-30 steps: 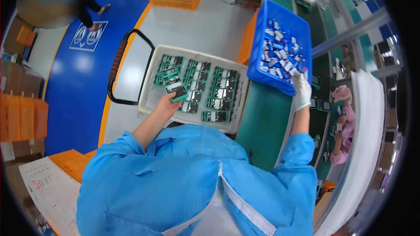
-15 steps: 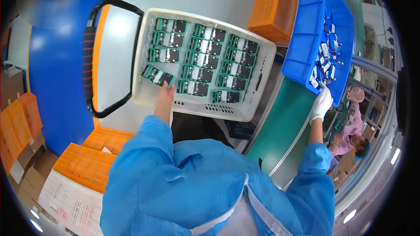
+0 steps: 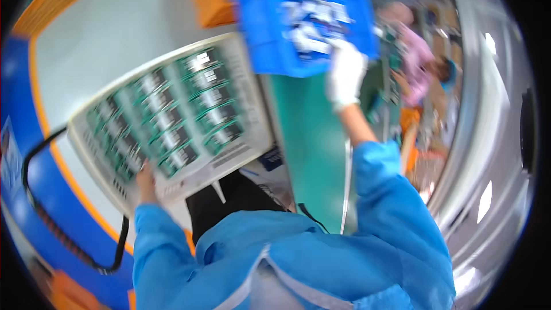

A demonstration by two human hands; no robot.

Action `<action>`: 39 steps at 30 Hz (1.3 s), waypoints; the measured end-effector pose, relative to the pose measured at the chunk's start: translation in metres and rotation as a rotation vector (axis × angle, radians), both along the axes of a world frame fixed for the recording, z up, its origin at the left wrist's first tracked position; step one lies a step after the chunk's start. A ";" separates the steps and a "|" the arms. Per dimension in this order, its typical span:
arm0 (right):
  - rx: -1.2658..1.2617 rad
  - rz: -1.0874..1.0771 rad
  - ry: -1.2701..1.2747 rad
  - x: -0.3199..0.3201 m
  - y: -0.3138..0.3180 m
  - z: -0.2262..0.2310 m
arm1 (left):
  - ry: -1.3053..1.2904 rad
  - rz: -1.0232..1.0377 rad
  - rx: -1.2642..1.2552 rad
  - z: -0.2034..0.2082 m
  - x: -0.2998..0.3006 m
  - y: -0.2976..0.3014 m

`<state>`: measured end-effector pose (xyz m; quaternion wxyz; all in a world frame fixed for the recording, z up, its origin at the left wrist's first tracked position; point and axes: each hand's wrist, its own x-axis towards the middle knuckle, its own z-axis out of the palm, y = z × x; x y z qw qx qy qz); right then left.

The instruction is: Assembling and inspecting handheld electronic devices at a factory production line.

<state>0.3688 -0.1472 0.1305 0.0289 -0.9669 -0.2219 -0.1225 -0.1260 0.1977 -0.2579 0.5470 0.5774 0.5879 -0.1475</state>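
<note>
Several green circuit boards (image 3: 155,117) with black and white parts lie in rows in a white plastic basket (image 3: 252,80) in front of me. At the basket's near left, my bare left hand (image 3: 146,182) has its fingertips at the corner of one circuit board (image 3: 131,154), seemingly pinching it. My right hand (image 3: 347,74), in a white glove, reaches over the near edge of a blue bin (image 3: 261,51). Its fingertips are among small white packs (image 3: 307,37), which showed wires in the earlier picture. Blur hides whether those fingers hold one.
A black carrying handle (image 3: 34,195) sticks out left of the basket. An orange crate (image 3: 211,0) stands beyond it. Under the bin runs a green work surface (image 3: 304,132). A person in pink (image 3: 416,60) is at the far right.
The view has swung right and blurred, so basket and bin appear further left and turned. The left hand remains at the same board. The right hand has moved slightly further over the white packs.
</note>
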 end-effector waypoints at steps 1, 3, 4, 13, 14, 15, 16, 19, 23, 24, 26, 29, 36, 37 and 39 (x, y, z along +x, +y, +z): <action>0.056 0.020 0.055 -0.005 0.020 -0.005 | 0.123 0.183 -0.082 0.001 -0.031 0.027; -0.078 0.014 -0.146 -0.008 0.018 -0.012 | 0.166 0.210 0.034 0.016 -0.026 0.022; 0.001 0.006 -0.027 -0.010 0.025 0.009 | 0.121 0.202 0.061 0.021 -0.026 0.019; 0.396 -0.277 0.134 -0.062 -0.122 0.028 | 0.001 0.022 -0.135 0.173 -0.006 -0.033; 0.601 -0.293 -0.008 -0.051 -0.174 0.007 | -0.015 -0.018 -0.138 0.197 -0.005 -0.051; 0.787 -0.287 -0.177 -0.043 -0.232 -0.005 | -0.027 -0.069 -0.147 0.209 -0.006 -0.065; 0.750 -0.435 -0.042 -0.045 -0.253 0.009 | -0.041 -0.126 -0.131 0.221 -0.021 -0.073; 0.487 -0.752 0.043 -0.052 -0.434 -0.022 | -0.024 -0.170 -0.148 0.237 -0.004 -0.117; 0.081 -1.269 0.325 -0.033 -0.449 -0.064 | -0.033 -0.201 -0.106 0.271 0.003 -0.149; 0.069 -1.192 0.253 -0.023 -0.482 -0.094 | -0.046 -0.191 -0.090 0.274 0.008 -0.154; 0.163 -1.155 0.338 -0.019 -0.492 -0.093 | -0.096 -0.238 -0.097 0.282 0.022 -0.155; 1.238 -1.030 0.483 -0.052 -0.529 -0.084 | -0.137 -0.329 -0.098 0.285 0.058 -0.149; 2.795 -0.183 0.852 -0.183 -0.325 0.050 | -0.333 -0.412 -0.232 0.320 0.140 -0.175; 2.862 -0.075 0.888 -0.199 -0.293 0.071 | -0.392 -0.442 -0.315 0.332 0.155 -0.185; 2.758 0.070 1.040 -0.226 -0.254 0.080 | -0.445 -0.612 -0.468 0.354 0.177 -0.205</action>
